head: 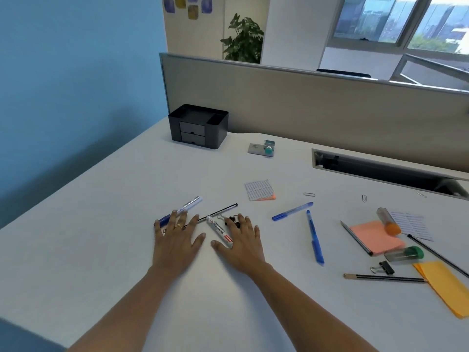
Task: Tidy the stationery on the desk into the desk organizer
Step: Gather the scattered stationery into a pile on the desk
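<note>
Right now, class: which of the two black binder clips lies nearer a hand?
The binder clip at the fingertips of the right hand, beside the white marker. The other clip lies far right, beside a pencil.

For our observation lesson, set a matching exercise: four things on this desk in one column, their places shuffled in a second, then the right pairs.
1 desk organizer
2 white marker
3 pink sticky pad
4 yellow paper

a between a pencil and an orange-capped tube
b beside the right hand
c far side, near the partition
d right edge of the view

Pairs: 1-c, 2-b, 3-a, 4-d
</note>
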`<act>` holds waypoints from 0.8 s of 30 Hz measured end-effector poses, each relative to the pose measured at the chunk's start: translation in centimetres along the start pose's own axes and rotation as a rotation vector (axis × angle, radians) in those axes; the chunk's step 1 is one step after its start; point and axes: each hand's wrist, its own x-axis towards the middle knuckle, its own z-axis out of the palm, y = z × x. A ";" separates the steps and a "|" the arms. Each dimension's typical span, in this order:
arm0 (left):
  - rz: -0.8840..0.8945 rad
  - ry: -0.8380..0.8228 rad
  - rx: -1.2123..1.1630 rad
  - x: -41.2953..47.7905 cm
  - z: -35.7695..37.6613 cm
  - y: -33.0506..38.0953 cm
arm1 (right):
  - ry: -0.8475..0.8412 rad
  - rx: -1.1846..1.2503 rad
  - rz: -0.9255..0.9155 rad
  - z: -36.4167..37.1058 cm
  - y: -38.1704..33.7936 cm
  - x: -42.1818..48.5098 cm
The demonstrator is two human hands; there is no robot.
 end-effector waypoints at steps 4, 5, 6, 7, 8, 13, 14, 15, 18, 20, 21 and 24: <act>0.016 -0.028 0.062 0.5 -0.5 -3.1 | -0.005 0.002 -0.022 0.8 -2.1 2.3; 0.025 -0.025 0.059 0.6 -0.7 -4.0 | -0.006 0.004 -0.024 1.0 -2.6 2.8; 0.041 -0.024 0.052 0.9 -0.8 -5.0 | -0.004 0.006 -0.023 1.2 -3.2 3.3; 0.058 -0.014 0.048 1.3 -0.7 -6.0 | -0.002 0.007 -0.021 1.4 -3.8 3.8; 0.071 -0.017 0.047 1.6 -0.7 -7.1 | -0.002 0.010 -0.018 1.7 -4.4 4.3; 0.084 -0.028 0.047 3.5 -0.2 -12.6 | -0.010 0.018 -0.033 3.1 -8.0 6.9; 0.082 -0.030 0.044 3.8 -0.3 -13.4 | -0.008 0.017 -0.037 3.4 -8.7 7.4; 0.084 -0.028 0.041 4.1 -0.3 -14.3 | -0.006 0.014 -0.040 3.8 -9.5 7.8; 0.071 -0.034 0.043 4.8 -0.6 -16.5 | -0.007 0.005 -0.051 4.8 -11.6 9.3; 0.072 -0.024 0.042 5.3 -0.8 -17.7 | -0.006 0.006 -0.053 5.4 -12.8 10.2; 0.070 -0.017 0.039 5.4 -0.8 -18.2 | -0.007 0.008 -0.052 5.6 -13.4 10.6; 0.064 0.023 0.031 5.8 -1.1 -19.2 | -0.009 0.014 -0.052 6.2 -15.0 11.8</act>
